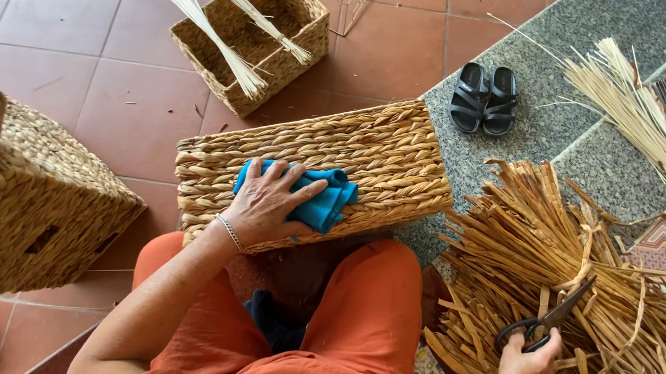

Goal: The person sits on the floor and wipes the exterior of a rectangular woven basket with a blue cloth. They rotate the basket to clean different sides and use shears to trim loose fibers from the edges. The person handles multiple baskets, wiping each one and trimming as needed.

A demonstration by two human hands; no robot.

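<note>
My left hand [269, 205] lies flat, fingers spread, on a blue cloth [324, 198] that rests on the side of a woven straw basket [396, 156] lying across my lap. A thin bracelet circles that wrist. At the lower right my right hand [526, 367] grips black-handled scissors [544, 323], blades pointing up and to the right over a heap of dried straw strips [576, 248]. My knees in orange trousers [363, 320] sit under the basket.
A second woven basket [32, 199] stands at the left. A smaller open basket [253, 40] holding pale reed bundles is at the top. Black sandals [483, 98] sit on a grey stone step. More pale reeds [638, 105] lie at the right.
</note>
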